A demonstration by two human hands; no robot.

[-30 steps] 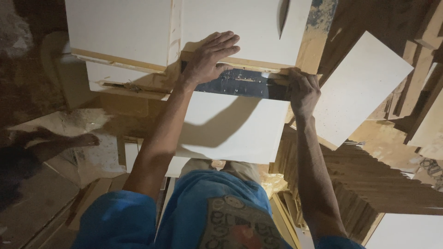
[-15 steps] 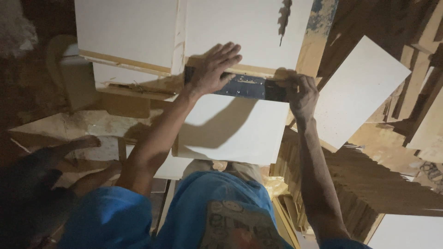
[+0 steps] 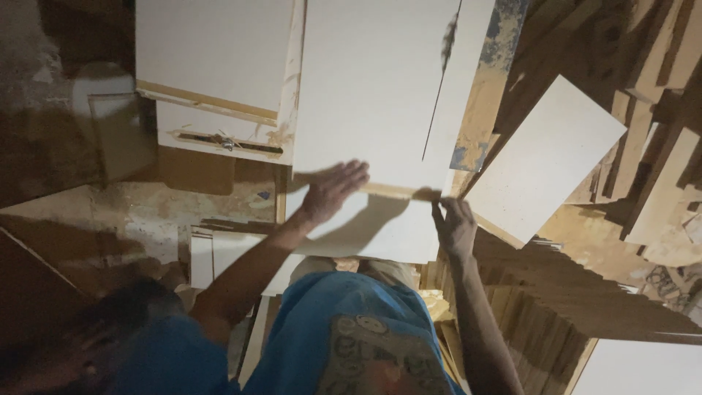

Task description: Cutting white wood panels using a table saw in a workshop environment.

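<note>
A large white board (image 3: 373, 95) with a thin dark slit lies in front of me, its wooden near edge facing me. My left hand (image 3: 333, 192) rests flat at that near edge, fingers together and stretched out, holding nothing. My right hand (image 3: 455, 227) grips the board's near right corner from below. Under both hands a second white board (image 3: 365, 234) sticks out toward me, partly in shadow. My blue shirt (image 3: 351, 329) fills the bottom of the view.
Another white board (image 3: 212, 51) with a wooden strip lies at the far left. A tilted white panel (image 3: 545, 157) leans at the right beside stacked wood offcuts (image 3: 658, 146). A blue-stained plank (image 3: 486, 80) runs along the large board. Rough dusty floor (image 3: 110, 212) lies to the left.
The grey metal plate between my hands is no longer visible; the large white board now reaches my hands. My left hand has flattened at its edge and my right hand holds its corner.
</note>
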